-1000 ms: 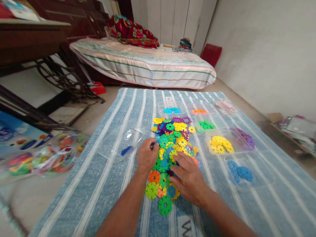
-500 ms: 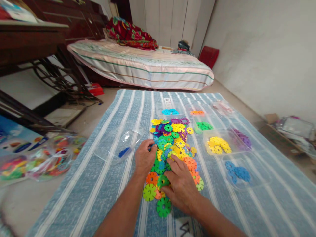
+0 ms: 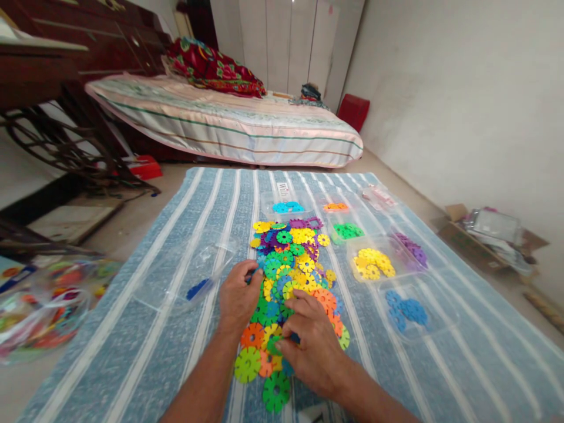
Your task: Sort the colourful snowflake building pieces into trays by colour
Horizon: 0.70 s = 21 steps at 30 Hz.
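Observation:
Colourful notched plastic discs [image 3: 304, 264] lie in a long pile down the middle of the cloth-covered surface. My left hand [image 3: 240, 291] is closed at the pile's left edge, with a small dark blue disc [image 3: 249, 274] partly showing between its fingers. Over the pile's near part, my right hand [image 3: 311, 329] has its thumb and fingers bent around the edge of a tilted green disc [image 3: 274, 345]. Something dark blue shows beneath those fingers, mostly hidden. To the left, a clear plastic container [image 3: 167, 305] holds a few dark blue discs [image 3: 197, 289].
Clear boxes hold sorted discs: light blue [image 3: 288, 207], orange [image 3: 335, 207], green [image 3: 348, 230], yellow [image 3: 373, 263], purple [image 3: 412, 249] and blue [image 3: 406, 311]. Bags of coloured pieces [image 3: 48, 311] lie on the left floor. A bed [image 3: 229, 129] stands beyond; a cardboard box [image 3: 484, 247] sits right.
The view has shifted, so everything sits further left and slightly lower. My right fingers have moved a little in the pile, and the green disc by the thumb is now tilted.

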Tool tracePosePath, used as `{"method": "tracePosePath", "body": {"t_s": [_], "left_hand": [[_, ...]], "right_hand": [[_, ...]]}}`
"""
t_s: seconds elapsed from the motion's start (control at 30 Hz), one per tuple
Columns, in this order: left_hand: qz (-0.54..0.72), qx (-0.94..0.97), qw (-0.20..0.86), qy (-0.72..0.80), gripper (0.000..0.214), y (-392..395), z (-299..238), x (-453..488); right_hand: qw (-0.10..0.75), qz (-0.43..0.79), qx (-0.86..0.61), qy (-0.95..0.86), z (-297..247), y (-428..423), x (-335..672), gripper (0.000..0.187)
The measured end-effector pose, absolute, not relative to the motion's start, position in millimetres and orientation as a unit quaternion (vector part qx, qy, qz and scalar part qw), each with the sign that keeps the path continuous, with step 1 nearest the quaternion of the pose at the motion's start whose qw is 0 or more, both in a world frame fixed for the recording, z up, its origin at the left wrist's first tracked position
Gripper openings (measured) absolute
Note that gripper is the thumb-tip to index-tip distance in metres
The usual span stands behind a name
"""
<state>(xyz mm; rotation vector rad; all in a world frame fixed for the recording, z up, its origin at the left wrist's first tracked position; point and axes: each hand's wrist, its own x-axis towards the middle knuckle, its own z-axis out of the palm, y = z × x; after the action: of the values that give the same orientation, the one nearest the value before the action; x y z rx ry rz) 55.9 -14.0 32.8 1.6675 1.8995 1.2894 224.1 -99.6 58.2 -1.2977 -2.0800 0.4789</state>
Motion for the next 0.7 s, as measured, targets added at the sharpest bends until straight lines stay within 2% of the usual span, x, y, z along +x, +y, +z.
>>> {"method": "tracePosePath", "body": {"t_s": [0.17,0.3,0.4,0.7], "left_hand": [[0.456,0.581,0.148,0.658,0.019,-14,31,56],[0.456,0.578,0.153,0.659,0.018,-15,31,58],[0.460,0.578,0.156,0.656,0.016,-16,32,59],[0.451,0.575,0.162,0.663,0.017,-18,31,62]], "right_hand": [[0.353,0.165,-0.501,-0.773,85,-69,253,0.014],[0.471,-0.032,-0.542,-0.695,116,-25,292,0.011],[0.488,-0.118,-0.543,-0.673,124,-9,306,0.013],[0.355,0.095,-0.415,-0.832,75,-81,243,0.009]]}}
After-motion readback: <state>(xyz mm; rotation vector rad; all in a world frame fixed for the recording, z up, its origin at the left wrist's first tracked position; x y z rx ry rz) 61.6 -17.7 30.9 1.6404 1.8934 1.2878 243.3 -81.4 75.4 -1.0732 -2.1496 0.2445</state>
